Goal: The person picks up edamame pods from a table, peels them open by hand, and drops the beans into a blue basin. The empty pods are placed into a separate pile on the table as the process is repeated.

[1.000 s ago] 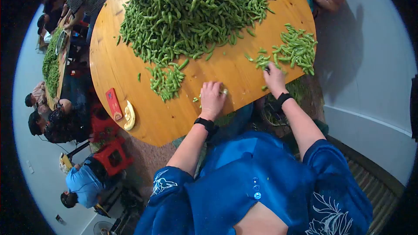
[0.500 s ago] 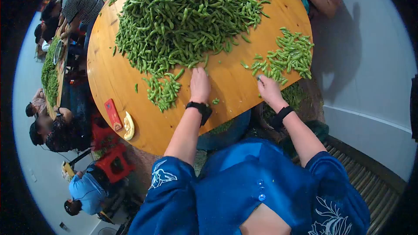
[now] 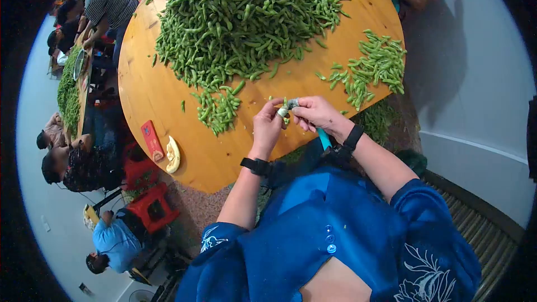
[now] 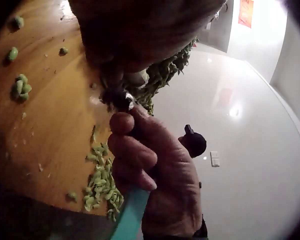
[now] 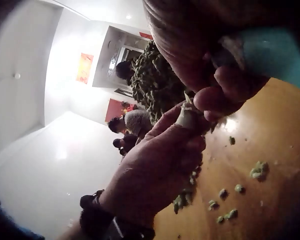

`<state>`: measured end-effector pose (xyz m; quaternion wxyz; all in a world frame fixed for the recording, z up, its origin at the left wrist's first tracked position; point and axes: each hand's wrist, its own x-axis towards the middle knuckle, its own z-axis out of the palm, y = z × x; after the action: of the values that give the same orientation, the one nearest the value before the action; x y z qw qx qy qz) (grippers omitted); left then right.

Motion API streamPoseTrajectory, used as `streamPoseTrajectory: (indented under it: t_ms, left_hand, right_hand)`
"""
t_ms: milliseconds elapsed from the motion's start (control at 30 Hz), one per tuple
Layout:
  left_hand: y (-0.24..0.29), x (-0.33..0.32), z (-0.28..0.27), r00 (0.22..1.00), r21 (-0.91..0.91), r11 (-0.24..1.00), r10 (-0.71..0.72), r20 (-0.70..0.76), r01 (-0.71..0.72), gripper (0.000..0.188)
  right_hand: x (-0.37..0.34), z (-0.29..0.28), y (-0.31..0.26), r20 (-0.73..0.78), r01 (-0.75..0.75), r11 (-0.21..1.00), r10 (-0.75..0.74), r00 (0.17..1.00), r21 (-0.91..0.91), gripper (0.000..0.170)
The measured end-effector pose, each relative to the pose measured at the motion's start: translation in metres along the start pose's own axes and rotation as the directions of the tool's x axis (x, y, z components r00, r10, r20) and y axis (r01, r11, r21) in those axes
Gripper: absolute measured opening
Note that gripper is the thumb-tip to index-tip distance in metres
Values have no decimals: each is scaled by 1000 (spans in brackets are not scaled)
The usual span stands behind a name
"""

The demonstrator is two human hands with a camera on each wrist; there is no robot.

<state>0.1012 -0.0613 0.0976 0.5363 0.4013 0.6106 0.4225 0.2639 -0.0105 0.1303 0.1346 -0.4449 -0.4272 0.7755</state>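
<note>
In the head view my left hand [image 3: 266,130] and right hand [image 3: 320,115] meet over the table's near edge. My left hand pinches a green soybean pod [image 3: 285,102] between thumb and index finger, and a whitish cover [image 3: 282,112] wraps that thumb. Curled fingers of my right hand hold a tool with a teal handle [image 4: 131,215], which sticks out below the fist in the left wrist view. A dark, shiny tip [image 4: 124,100] shows at its thumb, close to the left fingertips. The pod is mostly hidden by fingers in both wrist views.
A large heap of soybean pods [image 3: 240,22] covers the back of the wooden table [image 3: 168,89]. Smaller piles lie left [image 3: 217,111] and right [image 3: 377,64]. A red phone-like object [image 3: 152,141] and a banana peel [image 3: 173,155] lie at left. Other people work around.
My left hand went from the near tabletop to the big heap's edge, then came back with a pod. My right hand moved left from beside the right pile to meet it.
</note>
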Motion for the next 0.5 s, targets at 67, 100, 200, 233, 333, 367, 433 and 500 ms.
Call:
streamPoseTrajectory:
  t_ms: [67,100,200,233,333,367,433,500]
  left_hand:
    - [4,-8,-1,1000,41,999,23,9,-23,26]
    - [8,-13,-2,994,117,988,102,30,-105,26]
    - [9,-23,-4,972,325,916,220,79,-234,24]
    - [8,-27,-4,960,453,847,257,107,-277,23]
    - [7,-32,-2,961,492,829,267,68,-265,17]
    - [8,-34,-3,960,492,828,269,76,-270,17]
    - [8,-38,-1,984,325,929,167,64,-179,13]
    - [10,-42,-1,985,297,939,158,74,-173,13]
  right_hand:
    - [-4,3,3,8,12,1000,-12,1000,29,17]
    - [-8,6,2,11,12,1000,-12,1000,23,17]
    - [-18,13,-1,0,-6,1000,6,1000,-6,17]
    - [-21,16,0,-11,-26,999,26,1000,-29,16]
    - [-25,24,2,-34,-45,999,45,998,-19,15]
    - [-25,25,4,-48,-57,998,56,997,-8,14]
    - [-23,26,11,-50,-54,998,56,997,39,13]
    - [-24,27,12,-50,-49,995,54,997,84,12]
